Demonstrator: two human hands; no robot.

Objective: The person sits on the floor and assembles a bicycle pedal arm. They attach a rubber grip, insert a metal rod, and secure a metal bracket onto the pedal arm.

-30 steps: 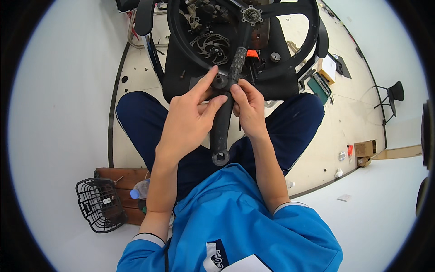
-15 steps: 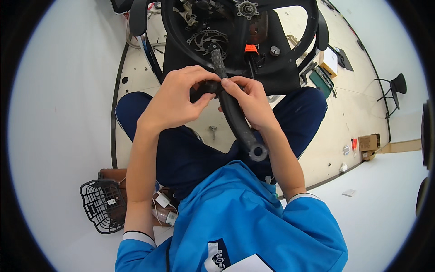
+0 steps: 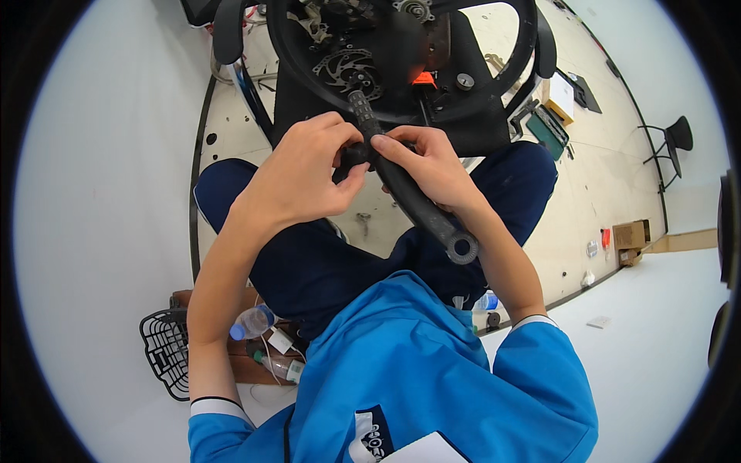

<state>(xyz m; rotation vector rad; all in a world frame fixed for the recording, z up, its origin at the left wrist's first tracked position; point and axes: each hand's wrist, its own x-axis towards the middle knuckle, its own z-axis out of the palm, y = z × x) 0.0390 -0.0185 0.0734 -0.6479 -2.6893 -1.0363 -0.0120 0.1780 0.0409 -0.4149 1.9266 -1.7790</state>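
A black curved tube (image 3: 413, 202), like a piece of handlebar, slants across above my lap. Its near end is a round toothed ring with a hole; at the far end sits a textured grip (image 3: 363, 112). My right hand (image 3: 432, 166) is closed around the tube's middle, thumb on top. My left hand (image 3: 312, 166) pinches a small dark part (image 3: 353, 157) against the tube's left side, its shape mostly hidden by the fingers. Beyond the grip, a black spoked wheel (image 3: 515, 65) with a metal brake disc (image 3: 328, 69) lies on a black armchair seat (image 3: 471, 139).
An orange-ended tool (image 3: 423, 79) and a small round metal piece (image 3: 465, 81) lie by the wheel. A dark blur (image 3: 397, 50) covers part of it. Right: a green case (image 3: 548, 133) and boxes (image 3: 631, 233). Lower left: a black basket (image 3: 164, 351) and a plastic bottle (image 3: 253, 322).
The tube's near ring has swung right and slightly up, with my right hand turning along. My left forearm has shifted left, uncovering a bottle. A dark blur has appeared over the wheel.
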